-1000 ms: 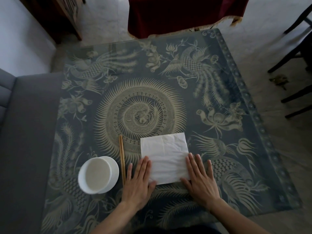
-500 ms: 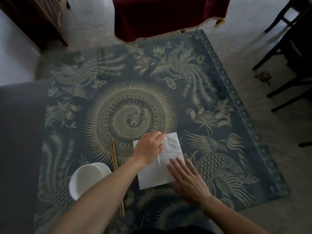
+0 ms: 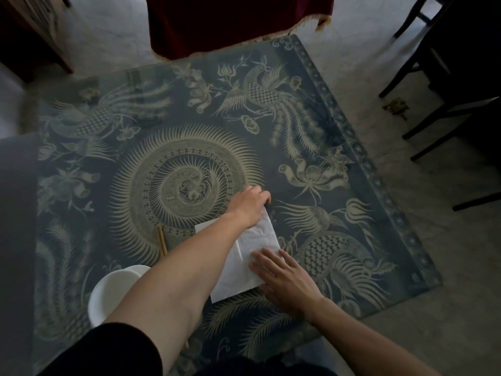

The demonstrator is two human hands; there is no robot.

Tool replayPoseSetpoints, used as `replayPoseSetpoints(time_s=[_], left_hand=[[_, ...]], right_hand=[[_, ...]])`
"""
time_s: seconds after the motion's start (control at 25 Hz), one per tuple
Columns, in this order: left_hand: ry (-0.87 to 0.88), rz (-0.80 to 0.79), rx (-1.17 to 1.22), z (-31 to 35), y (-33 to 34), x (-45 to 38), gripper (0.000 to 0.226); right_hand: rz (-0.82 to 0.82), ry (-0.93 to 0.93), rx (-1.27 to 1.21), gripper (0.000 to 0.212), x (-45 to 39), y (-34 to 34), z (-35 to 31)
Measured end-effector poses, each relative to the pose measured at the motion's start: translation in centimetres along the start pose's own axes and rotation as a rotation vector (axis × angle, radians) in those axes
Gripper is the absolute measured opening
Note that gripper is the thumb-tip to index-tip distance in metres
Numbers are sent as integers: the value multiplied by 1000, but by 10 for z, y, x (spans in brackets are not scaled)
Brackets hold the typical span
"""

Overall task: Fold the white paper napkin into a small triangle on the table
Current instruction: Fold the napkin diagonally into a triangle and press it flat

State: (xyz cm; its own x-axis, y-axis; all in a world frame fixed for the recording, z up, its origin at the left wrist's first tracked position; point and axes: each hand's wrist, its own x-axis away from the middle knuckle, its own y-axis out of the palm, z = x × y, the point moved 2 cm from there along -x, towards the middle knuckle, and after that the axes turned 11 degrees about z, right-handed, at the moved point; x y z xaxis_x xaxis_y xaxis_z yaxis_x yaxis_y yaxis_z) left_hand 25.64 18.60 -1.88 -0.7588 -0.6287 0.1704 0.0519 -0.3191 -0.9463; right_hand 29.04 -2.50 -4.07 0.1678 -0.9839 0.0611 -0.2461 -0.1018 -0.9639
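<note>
The white square paper napkin (image 3: 252, 248) lies on the near right of the dark patterned glass table (image 3: 311, 126), with no triangle yet, so the folding looks barely begun. The left hand (image 3: 250, 204) curls over its far corner, apparently pinching it. The right hand (image 3: 284, 278) presses flat, fingers straight, on its near right part.

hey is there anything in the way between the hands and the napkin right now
Nothing visible does. The left hand is already at the far corner of the white paper napkin, and the right hand lies flat on its near right part. The white bowl and chopsticks lie off to the left.
</note>
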Motion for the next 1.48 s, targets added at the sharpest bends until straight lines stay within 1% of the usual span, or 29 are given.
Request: replayPoseSetpoints(time_s=[0.16,0.32,0.4,0.52,0.72,0.88,1.0,1.08,1.24,1.4,1.48], left_hand=[[-21,-17,-52,1,2,-2,9],[71,5,-41,-2,3,2,8],[93,8,-25,-3,3,5,13],[91,-17,1,-4,3,5,26],[114,-36,-86,-7,3,7,10],[94,-94,10,-10,-10,7,7],[47,-160,97,-12,-23,5,10],[69,-128,115,-11,-31,4,12],[170,5,92,-3,-43,2,11],[283,128,84,1,-51,8,11],[325,206,96,-2,-53,18,9]], right_hand=[[20,3,4,56,0,1,1],[31,-3,0,54,0,2,2],[37,-6,-1,53,-1,1,2],[40,0,-4,52,-1,0,2],[31,2,-17,52,-2,-2,2],[32,7,-22,51,-3,-4,0],[28,15,-9,49,-4,-5,0],[27,21,17,48,-7,-8,2],[45,54,93,42,-14,-17,7],[53,105,130,45,-19,-22,3],[93,68,103,47,-19,-20,-8]])
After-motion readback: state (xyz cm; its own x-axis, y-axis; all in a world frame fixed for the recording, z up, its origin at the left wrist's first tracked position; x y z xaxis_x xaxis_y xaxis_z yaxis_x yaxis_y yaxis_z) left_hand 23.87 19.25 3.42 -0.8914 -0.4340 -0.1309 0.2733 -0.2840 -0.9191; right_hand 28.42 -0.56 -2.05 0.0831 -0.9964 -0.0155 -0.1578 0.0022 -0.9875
